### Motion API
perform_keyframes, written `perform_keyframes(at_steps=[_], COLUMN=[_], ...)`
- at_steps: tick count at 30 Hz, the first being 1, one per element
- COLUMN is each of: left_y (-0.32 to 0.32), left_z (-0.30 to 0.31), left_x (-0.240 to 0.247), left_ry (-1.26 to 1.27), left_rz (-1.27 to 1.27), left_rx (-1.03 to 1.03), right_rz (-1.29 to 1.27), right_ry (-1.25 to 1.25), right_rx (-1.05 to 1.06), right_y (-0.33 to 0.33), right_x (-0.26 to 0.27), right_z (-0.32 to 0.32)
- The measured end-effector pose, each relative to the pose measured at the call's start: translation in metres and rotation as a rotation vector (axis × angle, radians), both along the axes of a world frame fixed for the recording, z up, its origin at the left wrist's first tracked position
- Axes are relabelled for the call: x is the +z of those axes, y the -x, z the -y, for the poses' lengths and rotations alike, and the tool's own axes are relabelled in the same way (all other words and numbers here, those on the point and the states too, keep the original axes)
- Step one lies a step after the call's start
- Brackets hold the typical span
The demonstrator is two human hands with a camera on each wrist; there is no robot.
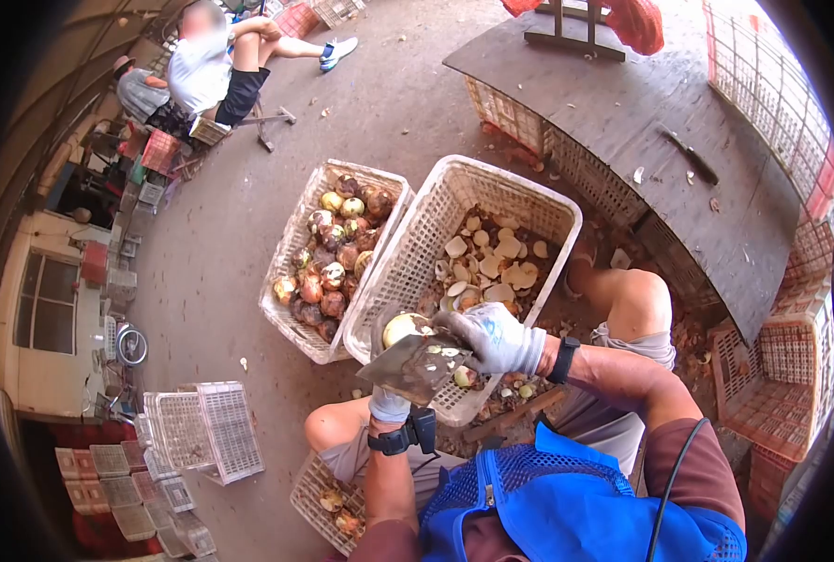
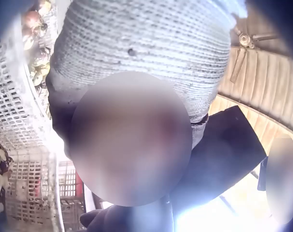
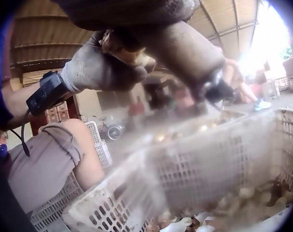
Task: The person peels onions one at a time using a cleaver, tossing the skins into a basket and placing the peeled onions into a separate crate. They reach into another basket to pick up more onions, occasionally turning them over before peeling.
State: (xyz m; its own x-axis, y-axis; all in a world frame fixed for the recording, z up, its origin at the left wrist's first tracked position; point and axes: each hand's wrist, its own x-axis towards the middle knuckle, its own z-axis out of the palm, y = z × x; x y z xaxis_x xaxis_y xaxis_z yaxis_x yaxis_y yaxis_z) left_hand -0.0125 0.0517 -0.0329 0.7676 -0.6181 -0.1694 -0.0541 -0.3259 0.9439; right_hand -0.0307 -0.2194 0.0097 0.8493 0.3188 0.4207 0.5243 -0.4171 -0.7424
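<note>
My left hand [image 1: 389, 405], in a knit glove, holds a pale, partly peeled onion [image 1: 403, 329] over the near end of a white crate. Brown skin still clings to the onion [image 3: 124, 52] in the right wrist view. With my gloved right hand [image 1: 503, 339] I grip a wide-bladed cleaver [image 1: 408, 373]. Its dirty blade, with pale scraps on it, lies across the onion's near side and hides most of my left fingers. In the left wrist view the back of my left glove [image 2: 141, 46] fills the top.
The white crate [image 1: 379, 272] between my knees holds onion slices and skins. Beside it stands a crate [image 1: 276, 304] of unpeeled onions. A knife [image 1: 691, 155] lies on the board table [image 1: 614, 103] at right. Stacked crates [image 1: 201, 431] stand at left; seated people [image 1: 201, 75] are farther off.
</note>
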Motion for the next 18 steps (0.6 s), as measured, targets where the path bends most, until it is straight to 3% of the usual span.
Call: perform_keyframes(at_steps=[2,4,6,8,10,11,13,14,17,18], left_y=[-0.017,-0.015,-0.016,-0.012,-0.013,-0.013,-0.019,-0.014,-0.019,-0.020], left_z=[-0.006,0.018,0.012,0.020,0.027,0.030,0.036,0.045,0.057,0.054], left_x=[-0.003,0.022,0.016,0.029,0.036,0.039,0.035,0.037,0.050,0.045], left_ry=[-0.466,0.270,0.606,0.539,0.629,0.675,0.440,0.418,0.558,0.556], left_rz=[0.612,-0.183,-0.593,-0.460,-0.490,-0.503,-0.354,-0.262,-0.281,-0.305], left_rx=[-0.236,0.005,0.155,0.256,0.324,0.357,0.454,0.491,0.358,0.333], right_rz=[-0.056,-0.089,-0.182,-0.236,-0.301,-0.333,-0.402,-0.272,-0.827,-0.920], right_ry=[-0.043,-0.061,-0.015,0.008,-0.010,-0.070,-0.186,-0.376,-0.612,-0.801], right_rx=[0.036,0.080,0.135,0.132,0.106,0.082,0.032,-0.077,-0.129,-0.200], right_y=[-0.005,-0.014,-0.021,-0.024,-0.019,-0.019,-0.020,-0.019,-0.016,-0.018], right_x=[-0.006,-0.008,-0.012,-0.014,-0.007,-0.008,-0.018,-0.039,-0.011,-0.011], right_z=[-0.001,-0.005,-0.007,-0.010,-0.015,-0.017,-0.024,-0.036,-0.025,-0.027])
